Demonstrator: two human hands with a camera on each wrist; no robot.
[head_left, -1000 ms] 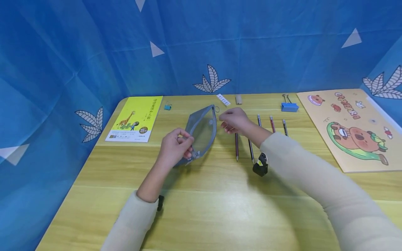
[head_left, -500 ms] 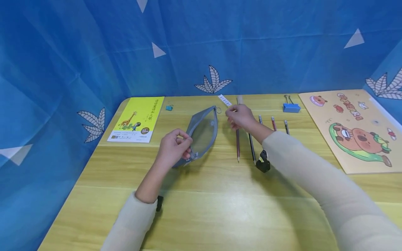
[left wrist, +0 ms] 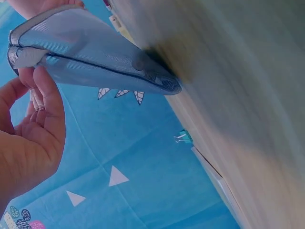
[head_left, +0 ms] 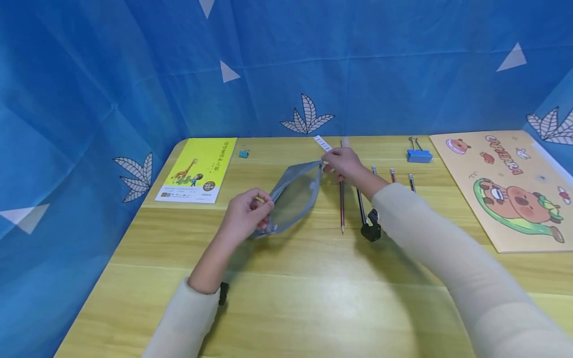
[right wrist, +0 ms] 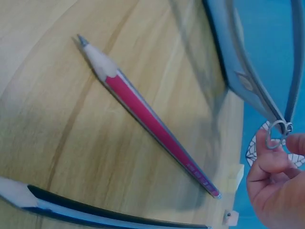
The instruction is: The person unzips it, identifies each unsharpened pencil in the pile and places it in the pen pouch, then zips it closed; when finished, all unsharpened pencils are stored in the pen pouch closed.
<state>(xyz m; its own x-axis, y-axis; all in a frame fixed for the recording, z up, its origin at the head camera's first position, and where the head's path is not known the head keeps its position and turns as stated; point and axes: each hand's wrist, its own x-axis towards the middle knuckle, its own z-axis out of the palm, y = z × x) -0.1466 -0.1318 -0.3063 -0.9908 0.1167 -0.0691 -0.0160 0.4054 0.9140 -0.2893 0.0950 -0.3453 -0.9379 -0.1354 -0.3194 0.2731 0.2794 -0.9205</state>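
A grey-blue mesh zipper pouch [head_left: 293, 196] is stretched between both hands, its long mouth gaping. My left hand [head_left: 245, 215] pinches the near end; in the left wrist view a pale fabric tab [left wrist: 31, 57] sits between thumb and finger. At the far end my right hand [head_left: 342, 164] pinches the metal ring [right wrist: 269, 131] of the zipper pull, best seen in the right wrist view. Below the right hand lie a red pencil [right wrist: 143, 107] and a black pencil [right wrist: 90, 210], points toward me.
More pencils [head_left: 393, 175] lie under the right forearm. Along the back are an eraser [head_left: 344, 142], a white printed strip [head_left: 322, 143], a blue binder clip [head_left: 419, 156] and a small teal clip [head_left: 243, 153]. A yellow book [head_left: 197, 169] lies left, a capybara-print folder [head_left: 506, 189] right.
My right hand has come down to the zipper ring and taken hold of it. The pouch's far end has shifted right, toward that hand; the left hand keeps its grip.
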